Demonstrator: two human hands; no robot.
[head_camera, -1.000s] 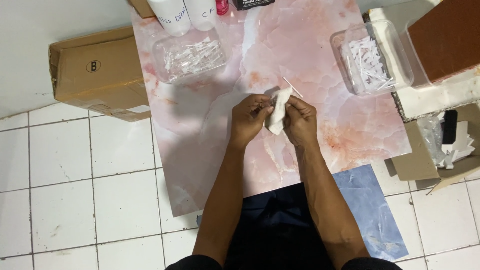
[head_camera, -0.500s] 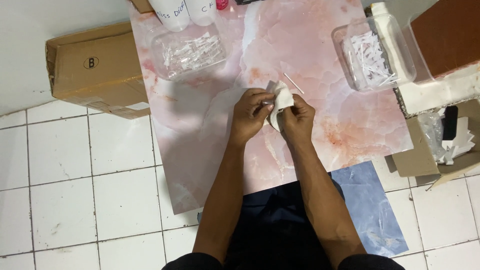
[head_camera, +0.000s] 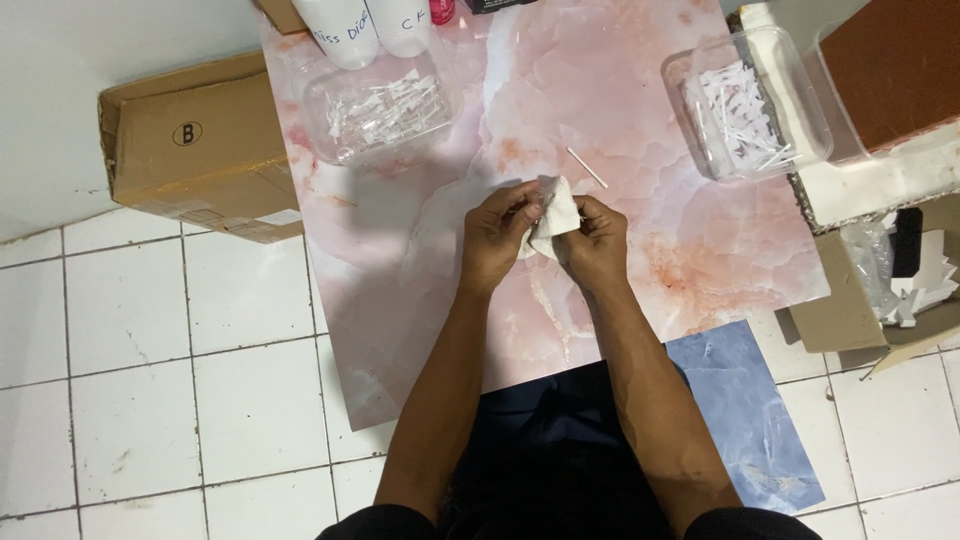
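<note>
My left hand (head_camera: 497, 236) and my right hand (head_camera: 598, 242) meet over the middle of a pink marbled board (head_camera: 420, 290). Together they pinch a small white cloth (head_camera: 555, 215) between the fingertips; something small and clear seems wrapped in it at my left fingers, but I cannot tell what. A thin white stick (head_camera: 587, 167) lies on the board just beyond my right hand.
A clear tray of small clear pieces (head_camera: 380, 108) sits at the back left, a clear tub of white sticks (head_camera: 748, 110) at the back right. Two white bottles (head_camera: 340, 28) stand at the far edge. Cardboard boxes (head_camera: 195, 150) flank the board on the tiled floor.
Both hands stay together on the white cloth and have shifted it slightly; the cloth is now more bunched between the fingers. The view has tilted a little.
</note>
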